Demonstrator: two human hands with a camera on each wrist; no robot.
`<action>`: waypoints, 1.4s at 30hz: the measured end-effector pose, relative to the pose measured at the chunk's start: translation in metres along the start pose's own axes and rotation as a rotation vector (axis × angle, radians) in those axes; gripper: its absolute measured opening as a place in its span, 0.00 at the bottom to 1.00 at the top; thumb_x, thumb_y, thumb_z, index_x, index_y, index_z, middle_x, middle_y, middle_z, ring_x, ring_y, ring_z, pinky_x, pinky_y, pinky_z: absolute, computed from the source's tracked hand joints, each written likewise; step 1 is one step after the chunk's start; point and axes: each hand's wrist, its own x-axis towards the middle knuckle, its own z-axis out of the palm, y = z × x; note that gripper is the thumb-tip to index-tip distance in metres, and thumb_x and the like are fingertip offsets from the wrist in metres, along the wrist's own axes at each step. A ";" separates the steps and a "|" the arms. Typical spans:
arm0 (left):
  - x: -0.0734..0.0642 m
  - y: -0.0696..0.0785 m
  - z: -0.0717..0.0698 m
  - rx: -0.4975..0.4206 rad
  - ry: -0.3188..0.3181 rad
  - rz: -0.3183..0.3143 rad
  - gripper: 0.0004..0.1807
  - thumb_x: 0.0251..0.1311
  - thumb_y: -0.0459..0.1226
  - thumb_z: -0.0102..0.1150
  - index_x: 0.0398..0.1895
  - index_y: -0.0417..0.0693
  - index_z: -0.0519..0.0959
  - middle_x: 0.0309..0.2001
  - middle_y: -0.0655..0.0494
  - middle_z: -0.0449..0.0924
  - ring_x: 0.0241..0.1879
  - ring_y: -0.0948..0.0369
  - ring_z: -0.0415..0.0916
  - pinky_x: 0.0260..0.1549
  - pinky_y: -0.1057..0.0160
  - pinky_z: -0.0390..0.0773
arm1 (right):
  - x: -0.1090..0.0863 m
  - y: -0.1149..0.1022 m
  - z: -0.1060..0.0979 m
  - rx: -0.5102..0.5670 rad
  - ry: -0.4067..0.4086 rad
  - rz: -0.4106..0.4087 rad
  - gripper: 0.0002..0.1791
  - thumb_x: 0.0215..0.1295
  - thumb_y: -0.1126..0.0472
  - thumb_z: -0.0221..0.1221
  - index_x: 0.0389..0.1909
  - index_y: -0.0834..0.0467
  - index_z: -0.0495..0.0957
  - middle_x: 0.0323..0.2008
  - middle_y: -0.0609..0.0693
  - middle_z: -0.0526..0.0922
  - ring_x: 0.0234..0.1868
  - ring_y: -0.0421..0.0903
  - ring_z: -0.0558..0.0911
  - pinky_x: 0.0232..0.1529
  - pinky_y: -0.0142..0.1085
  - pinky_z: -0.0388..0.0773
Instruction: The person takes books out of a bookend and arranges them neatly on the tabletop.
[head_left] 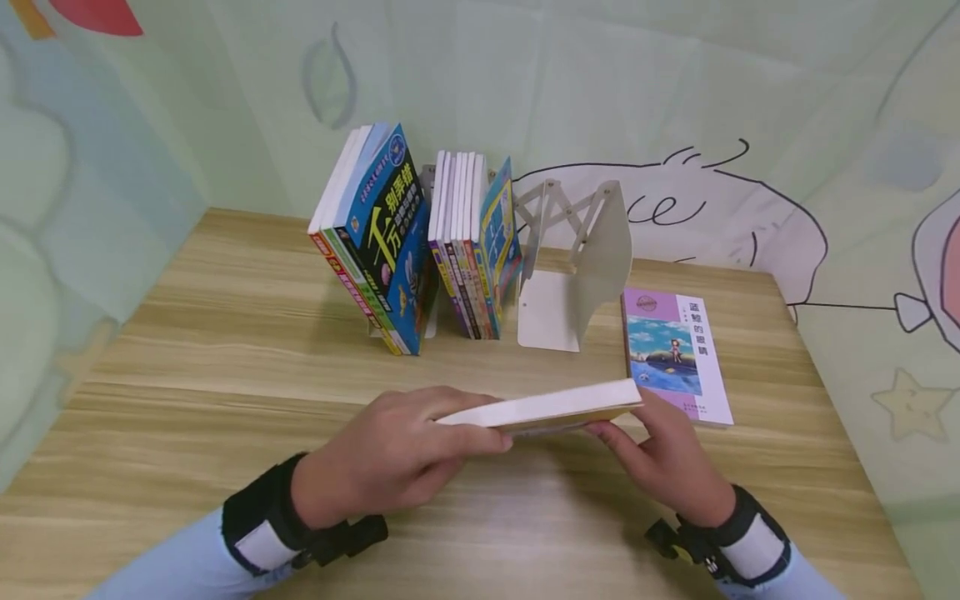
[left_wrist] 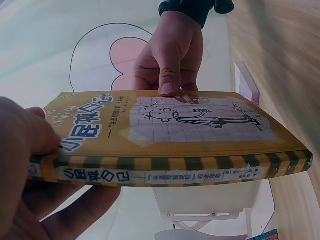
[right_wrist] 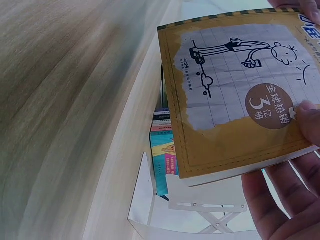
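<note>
Between the two hands is a paperback book (head_left: 551, 408) with a yellow-brown cover, tilted above the table. My left hand (head_left: 401, 450) grips its left end, thumb on one side and fingers on the other. My right hand (head_left: 667, 454) pinches the opposite end. The left wrist view shows the striped spine (left_wrist: 165, 170) and the cover, with the right thumb pressed near the far edge. On the cover (right_wrist: 220, 140) in the right wrist view are a line-drawn figure on torn lined paper and a brown round badge.
A beige metal folding bookend (head_left: 603, 250) stands at the back, its right compartment without books. Its middle section holds several thin books (head_left: 468, 242); taller books (head_left: 375, 242) lean at the left. A purple and white book (head_left: 667, 358) lies flat on the wooden table (head_left: 225, 400) at right.
</note>
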 end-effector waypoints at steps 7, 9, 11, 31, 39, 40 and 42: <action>0.003 0.001 -0.002 0.004 -0.010 0.001 0.11 0.75 0.40 0.47 0.52 0.58 0.78 0.50 0.50 0.85 0.46 0.58 0.85 0.34 0.58 0.87 | 0.000 0.001 -0.004 0.006 -0.006 0.023 0.27 0.54 0.74 0.70 0.57 0.60 0.79 0.52 0.54 0.85 0.55 0.38 0.80 0.59 0.24 0.73; 0.003 0.001 -0.002 0.003 -0.022 -0.009 0.12 0.75 0.41 0.46 0.53 0.58 0.78 0.50 0.50 0.85 0.46 0.58 0.84 0.33 0.58 0.87 | 0.000 0.001 -0.004 0.004 -0.010 0.027 0.27 0.54 0.74 0.70 0.57 0.60 0.79 0.52 0.54 0.85 0.55 0.38 0.80 0.59 0.24 0.73; 0.003 0.001 -0.003 0.000 -0.030 -0.017 0.12 0.75 0.41 0.45 0.53 0.58 0.78 0.50 0.49 0.85 0.46 0.58 0.84 0.33 0.58 0.87 | 0.000 0.000 -0.005 0.005 -0.014 0.033 0.29 0.53 0.75 0.70 0.57 0.59 0.79 0.52 0.54 0.84 0.56 0.37 0.80 0.59 0.24 0.73; 0.003 0.002 -0.002 0.004 -0.030 -0.011 0.12 0.75 0.40 0.44 0.53 0.57 0.78 0.49 0.49 0.86 0.45 0.58 0.84 0.33 0.58 0.87 | 0.000 0.000 -0.003 -0.004 -0.002 0.001 0.30 0.50 0.75 0.71 0.56 0.58 0.79 0.52 0.52 0.85 0.53 0.41 0.81 0.59 0.23 0.72; 0.006 0.001 -0.002 0.018 -0.048 -0.013 0.12 0.74 0.40 0.45 0.54 0.58 0.77 0.49 0.48 0.85 0.46 0.57 0.84 0.32 0.58 0.87 | -0.001 0.001 -0.004 -0.003 0.004 0.013 0.30 0.50 0.76 0.71 0.57 0.59 0.79 0.52 0.53 0.85 0.52 0.40 0.81 0.58 0.23 0.73; 0.006 0.001 -0.003 0.018 -0.052 -0.015 0.12 0.74 0.40 0.46 0.54 0.58 0.77 0.49 0.48 0.85 0.46 0.57 0.84 0.32 0.58 0.87 | -0.001 0.001 -0.004 -0.003 0.001 0.020 0.30 0.51 0.75 0.71 0.57 0.59 0.79 0.52 0.53 0.85 0.52 0.40 0.81 0.58 0.23 0.73; 0.006 0.001 -0.003 0.019 -0.059 -0.020 0.12 0.74 0.40 0.46 0.54 0.58 0.77 0.49 0.48 0.85 0.46 0.57 0.84 0.33 0.58 0.87 | -0.002 0.001 -0.005 -0.003 -0.011 0.042 0.30 0.51 0.75 0.70 0.58 0.59 0.79 0.53 0.53 0.85 0.53 0.40 0.81 0.59 0.23 0.73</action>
